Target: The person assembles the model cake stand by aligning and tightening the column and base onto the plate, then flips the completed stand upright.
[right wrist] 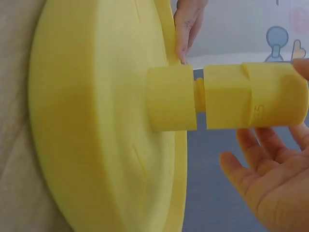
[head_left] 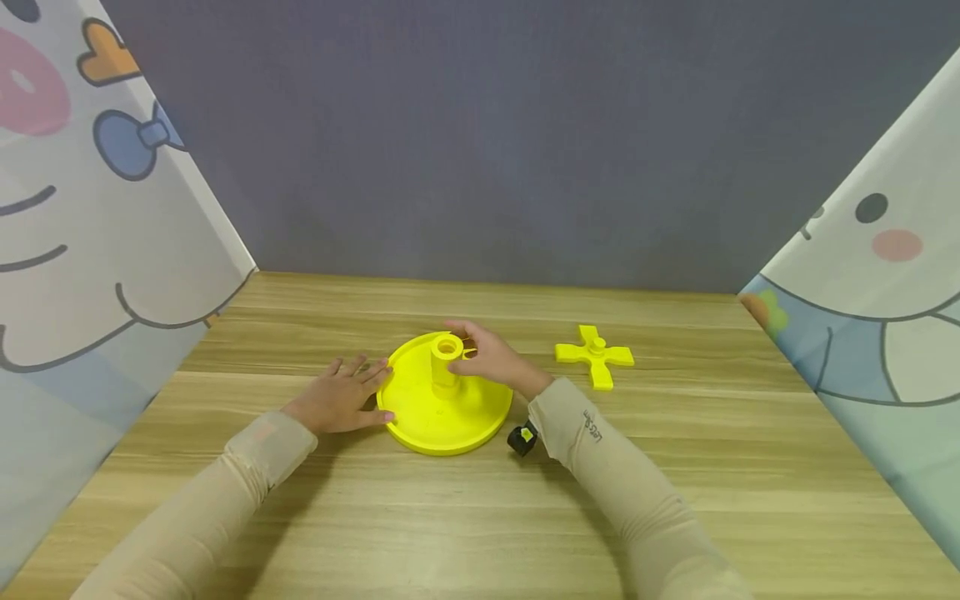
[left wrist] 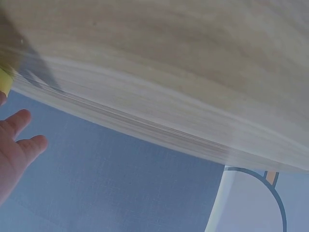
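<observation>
A round yellow base (head_left: 420,421) with a raised rim lies on the table, a short round socket (right wrist: 169,99) standing at its middle. Over the socket is a hollow yellow sleeve (right wrist: 231,96) with a flat-sided lower part and "35" on its side. A narrow gap with a thinner neck (right wrist: 199,94) shows between sleeve and socket. My right hand (head_left: 491,358) holds the sleeve from the right, thumb and fingers on opposite sides. My left hand (head_left: 341,400), fingers spread, rests at the base's left rim; part of it shows in the left wrist view.
A yellow four-armed cross (head_left: 597,356) with a round peg lies on the table (head_left: 450,533) to the right. A black wrist device (head_left: 522,438) sits below the right cuff. A grey back panel (head_left: 480,150) and cartoon-printed side panels enclose the table.
</observation>
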Available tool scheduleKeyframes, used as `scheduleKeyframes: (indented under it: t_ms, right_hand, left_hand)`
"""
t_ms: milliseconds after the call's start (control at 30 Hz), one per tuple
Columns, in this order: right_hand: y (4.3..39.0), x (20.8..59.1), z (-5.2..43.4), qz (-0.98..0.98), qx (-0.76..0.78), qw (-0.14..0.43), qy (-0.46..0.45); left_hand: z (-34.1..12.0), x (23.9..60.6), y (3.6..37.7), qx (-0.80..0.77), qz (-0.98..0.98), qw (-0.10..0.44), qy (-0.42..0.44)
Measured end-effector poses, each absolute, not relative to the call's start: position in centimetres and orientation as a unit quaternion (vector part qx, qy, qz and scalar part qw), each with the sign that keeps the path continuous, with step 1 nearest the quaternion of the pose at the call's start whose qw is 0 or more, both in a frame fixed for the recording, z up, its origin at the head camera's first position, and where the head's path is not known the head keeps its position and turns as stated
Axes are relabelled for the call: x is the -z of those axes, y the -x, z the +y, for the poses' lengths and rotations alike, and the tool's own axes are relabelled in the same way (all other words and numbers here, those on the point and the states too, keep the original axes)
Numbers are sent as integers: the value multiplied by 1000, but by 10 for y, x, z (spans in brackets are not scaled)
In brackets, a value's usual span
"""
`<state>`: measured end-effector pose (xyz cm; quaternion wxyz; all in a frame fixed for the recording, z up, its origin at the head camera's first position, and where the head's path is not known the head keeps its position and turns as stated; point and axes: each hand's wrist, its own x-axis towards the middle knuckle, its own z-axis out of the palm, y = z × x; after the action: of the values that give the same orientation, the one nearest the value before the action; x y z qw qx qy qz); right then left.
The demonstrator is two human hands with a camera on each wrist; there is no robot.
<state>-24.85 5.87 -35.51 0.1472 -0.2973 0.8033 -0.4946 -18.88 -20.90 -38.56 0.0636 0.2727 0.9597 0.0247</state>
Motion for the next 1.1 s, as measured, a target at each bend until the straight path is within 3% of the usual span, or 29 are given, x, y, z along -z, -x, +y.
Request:
scheduleKeyframes:
  t_ms: [300,667,1100]
  right_hand:
    - [250,355,61,790,521,156,283]
    - [244,358,51,824,495,89,261]
    - [239,357,54,823,475,103,293]
  left_hand:
    - [-208,382,188,-22,961,70,-268]
    - [-209,384,186,-28,960,61,-270]
    - [-208,381,187,-9,960,65,-272]
